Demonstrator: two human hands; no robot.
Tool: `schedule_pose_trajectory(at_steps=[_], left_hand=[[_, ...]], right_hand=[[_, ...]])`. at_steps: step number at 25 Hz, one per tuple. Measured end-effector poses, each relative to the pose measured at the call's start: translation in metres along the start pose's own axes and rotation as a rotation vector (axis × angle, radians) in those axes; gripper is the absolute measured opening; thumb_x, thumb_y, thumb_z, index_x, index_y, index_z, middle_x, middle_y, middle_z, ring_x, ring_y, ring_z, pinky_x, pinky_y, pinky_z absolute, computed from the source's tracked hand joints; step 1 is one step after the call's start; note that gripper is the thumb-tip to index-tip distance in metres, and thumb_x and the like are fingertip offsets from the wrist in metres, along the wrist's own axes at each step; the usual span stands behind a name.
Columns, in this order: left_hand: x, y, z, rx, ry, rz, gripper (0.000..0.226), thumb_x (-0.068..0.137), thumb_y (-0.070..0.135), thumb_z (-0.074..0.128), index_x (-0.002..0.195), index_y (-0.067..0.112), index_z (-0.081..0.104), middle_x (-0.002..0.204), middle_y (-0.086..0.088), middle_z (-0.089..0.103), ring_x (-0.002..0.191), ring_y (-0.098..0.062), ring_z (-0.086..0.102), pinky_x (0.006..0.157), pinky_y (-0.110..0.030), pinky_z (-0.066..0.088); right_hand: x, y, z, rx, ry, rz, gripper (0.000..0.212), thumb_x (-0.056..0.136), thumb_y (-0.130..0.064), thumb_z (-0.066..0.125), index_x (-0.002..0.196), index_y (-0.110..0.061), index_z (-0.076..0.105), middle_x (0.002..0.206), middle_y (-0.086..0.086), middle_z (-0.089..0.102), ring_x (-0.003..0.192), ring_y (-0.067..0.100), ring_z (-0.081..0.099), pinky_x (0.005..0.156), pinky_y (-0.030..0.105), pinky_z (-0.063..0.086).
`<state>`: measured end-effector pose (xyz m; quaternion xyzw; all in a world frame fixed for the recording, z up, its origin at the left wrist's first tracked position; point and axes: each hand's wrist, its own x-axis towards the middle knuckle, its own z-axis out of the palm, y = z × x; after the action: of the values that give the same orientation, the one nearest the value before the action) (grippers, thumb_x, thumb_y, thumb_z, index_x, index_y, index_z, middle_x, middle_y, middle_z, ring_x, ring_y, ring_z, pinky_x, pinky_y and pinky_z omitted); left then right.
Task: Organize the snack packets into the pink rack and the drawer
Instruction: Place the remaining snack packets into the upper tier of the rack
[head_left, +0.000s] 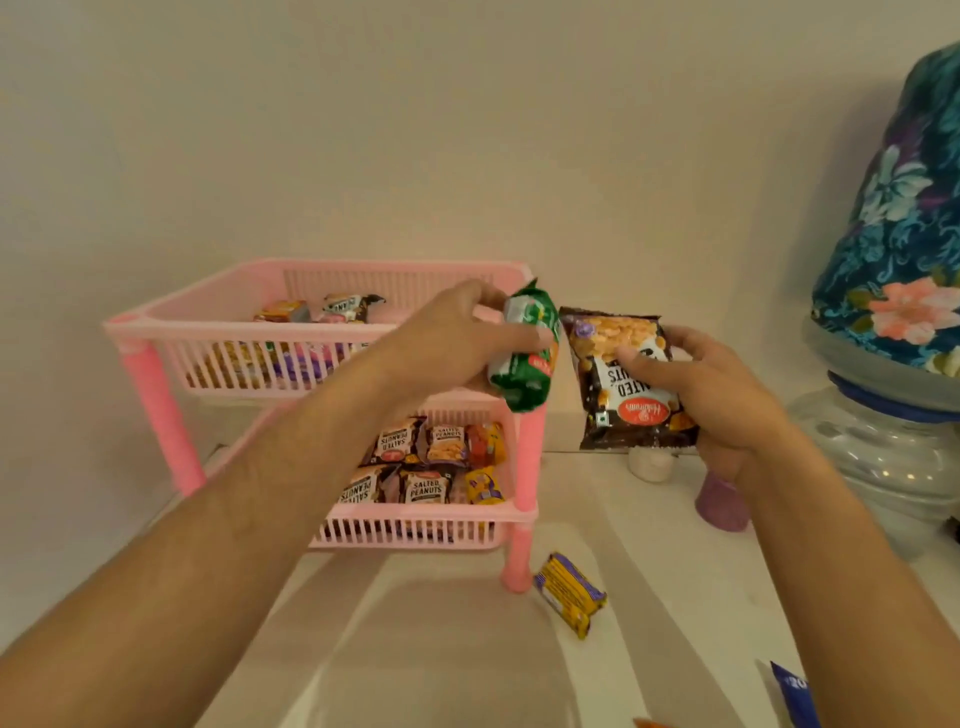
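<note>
Both hands are loaded and up at the pink rack (171, 332), so the step in hand looks like stocking its trays. The left hand (447, 338) has its fingers and thumb wrapped round a green packet (527, 358), held in the air at the right front corner of the top tray, just above the lower one. The right hand (696, 384) pinches a dark peanut packet (621, 379) beside the rack, off to its right and clear of the counter (447, 649). The top tray holds a few packets; the lower tray has peanut packets laid in rows with orange and yellow ones at their right. A yellow and purple packet (570, 593) lies loose on the counter by the rack's front leg, and a blue packet (795, 693) pokes in at the lower right edge, too cut off to identify. No drawer is in view. Next, the green packet probably needs lifting over the top tray's rim and releasing in a free spot; the peanuts likely belong with their kind below.
</note>
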<state>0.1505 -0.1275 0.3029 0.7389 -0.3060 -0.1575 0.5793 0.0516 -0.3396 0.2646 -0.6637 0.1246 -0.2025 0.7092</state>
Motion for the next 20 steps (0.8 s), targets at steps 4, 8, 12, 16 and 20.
schedule_pose_trajectory(at_steps=[4,8,12,16,20], left_hand=[[0.027,0.029,-0.054,-0.004,0.118,0.062,0.041,0.082,0.025,0.076,0.113,0.011,0.054,0.099,-0.013,0.072,0.079,-0.022,0.075,0.061,-0.03,0.06],[0.07,0.036,-0.095,0.102,0.229,-0.007,0.039,0.083,0.025,0.075,0.112,0.009,0.053,0.099,-0.016,0.069,0.073,-0.024,0.075,0.054,-0.028,0.058],[0.114,0.019,-0.116,0.309,0.23,-0.136,0.025,0.085,0.025,0.072,0.094,0.01,0.055,0.095,-0.014,0.064,0.072,-0.024,0.071,0.048,-0.026,0.056],[0.151,0.001,-0.125,0.407,0.169,-0.234,0.024,0.086,0.022,0.07,0.097,0.004,0.059,0.093,-0.016,0.067,0.073,-0.025,0.071,0.048,-0.031,0.058],[0.18,-0.014,-0.125,0.499,0.132,-0.315,0.02,0.087,0.02,0.068,0.085,0.005,0.055,0.095,-0.019,0.065,0.08,-0.032,0.07,0.055,-0.036,0.061]], right_hand=[[0.032,-0.042,0.034,0.018,-0.024,-0.091,0.072,0.075,-0.018,0.082,0.133,-0.036,0.042,0.098,0.007,0.073,0.075,0.027,0.076,0.054,0.034,0.058],[0.078,-0.072,0.07,-0.065,-0.076,-0.115,0.053,0.083,-0.017,0.076,0.128,-0.029,0.052,0.107,0.008,0.069,0.068,0.02,0.075,0.052,0.029,0.057],[0.133,-0.08,0.1,-0.187,-0.075,-0.047,0.043,0.087,-0.013,0.071,0.126,-0.016,0.052,0.107,0.014,0.067,0.061,0.02,0.074,0.048,0.032,0.057],[0.178,-0.073,0.125,-0.353,-0.114,0.065,0.03,0.091,-0.01,0.067,0.115,-0.011,0.05,0.106,0.018,0.063,0.078,0.031,0.072,0.054,0.043,0.061],[0.21,-0.056,0.145,-0.505,-0.216,0.161,0.027,0.095,-0.01,0.06,0.116,0.004,0.049,0.103,0.025,0.065,0.085,0.035,0.069,0.067,0.049,0.059]])
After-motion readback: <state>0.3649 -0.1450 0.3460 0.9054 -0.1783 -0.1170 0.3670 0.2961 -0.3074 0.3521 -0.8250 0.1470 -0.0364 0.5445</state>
